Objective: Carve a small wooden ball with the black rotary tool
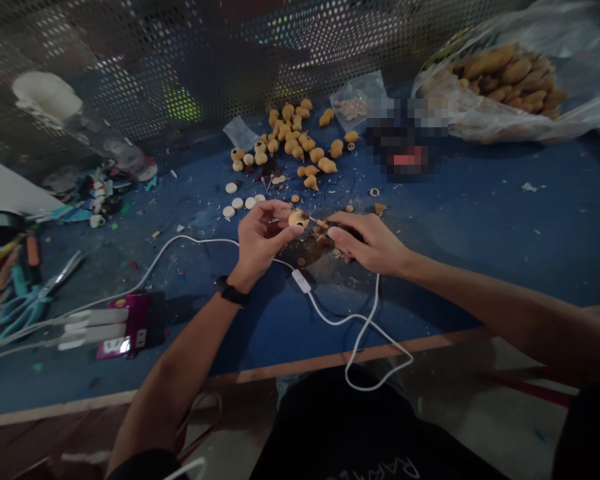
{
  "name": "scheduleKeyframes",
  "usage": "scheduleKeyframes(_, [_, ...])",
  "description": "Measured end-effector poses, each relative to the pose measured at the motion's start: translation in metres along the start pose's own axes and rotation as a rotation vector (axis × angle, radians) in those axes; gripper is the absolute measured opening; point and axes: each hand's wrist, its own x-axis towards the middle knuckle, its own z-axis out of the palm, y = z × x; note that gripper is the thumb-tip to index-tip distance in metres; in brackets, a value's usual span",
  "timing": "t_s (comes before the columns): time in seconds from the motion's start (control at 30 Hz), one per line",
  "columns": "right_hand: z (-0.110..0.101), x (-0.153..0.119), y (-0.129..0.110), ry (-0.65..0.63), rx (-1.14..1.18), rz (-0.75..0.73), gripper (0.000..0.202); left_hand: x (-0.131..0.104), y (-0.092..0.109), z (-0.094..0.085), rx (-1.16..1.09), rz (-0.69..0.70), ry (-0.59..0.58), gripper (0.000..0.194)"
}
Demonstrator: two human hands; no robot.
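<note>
My left hand (265,235) pinches a small tan gourd (298,219) between thumb and fingers. A dark round opening shows in the gourd's side. My right hand (365,241) is closed around a corded soldering iron (321,224) with a dark handle and a brass-coloured front. Its thin tip points left and meets the gourd's edge, though I cannot tell how deep it goes. A white cable (377,293) with an inline switch (301,281) runs from below my right hand. Dark crumbs and shavings lie on the blue table (460,220) under both hands.
Behind my hands lie several small gourds (293,133) and pale discs (237,203). A plastic bag of gourds (515,77) is at back right. On the left are scissors (35,297), a purple power bank (125,327) and a white figure (47,97). The cable loops over the front edge.
</note>
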Motion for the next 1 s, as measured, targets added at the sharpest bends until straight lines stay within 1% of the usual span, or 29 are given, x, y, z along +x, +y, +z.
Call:
scheduleKeyframes(0.1, [-0.0001, -0.0004, -0.0008, 0.002, -0.034, -0.038, 0.04, 0.0003, -0.0005, -0.0003, 0.005, -0.01, 0.005, 0.052])
scheduleKeyframes(0.23, [0.0004, -0.0003, 0.0004, 0.023, -0.015, -0.031, 0.039, 0.0013, 0.0008, 0.0006, -0.009, 0.007, 0.021, 0.051])
scheduleKeyframes(0.33, [0.0007, -0.0003, 0.0015, 0.017, -0.041, -0.052, 0.039, 0.0014, 0.0018, 0.0011, -0.026, 0.005, 0.035, 0.051])
scheduleKeyframes(0.47, [0.0005, -0.0004, 0.0011, 0.017, -0.022, -0.036, 0.04, 0.0007, 0.0018, 0.0011, -0.011, -0.01, 0.038, 0.051])
scheduleKeyframes(0.67, [0.0005, -0.0006, -0.0006, 0.012, -0.026, -0.042, 0.039, 0.0014, 0.0007, 0.001, -0.013, 0.02, 0.027, 0.051])
scheduleKeyframes(0.83, [0.0001, -0.0003, -0.0008, 0.01, -0.032, -0.047, 0.038, 0.002, 0.0011, 0.0008, -0.007, 0.019, 0.017, 0.051])
scheduleKeyframes(1.0, [0.0001, -0.0003, -0.0014, 0.013, 0.001, -0.023, 0.04, 0.0016, 0.0024, 0.0017, -0.027, 0.006, 0.04, 0.05])
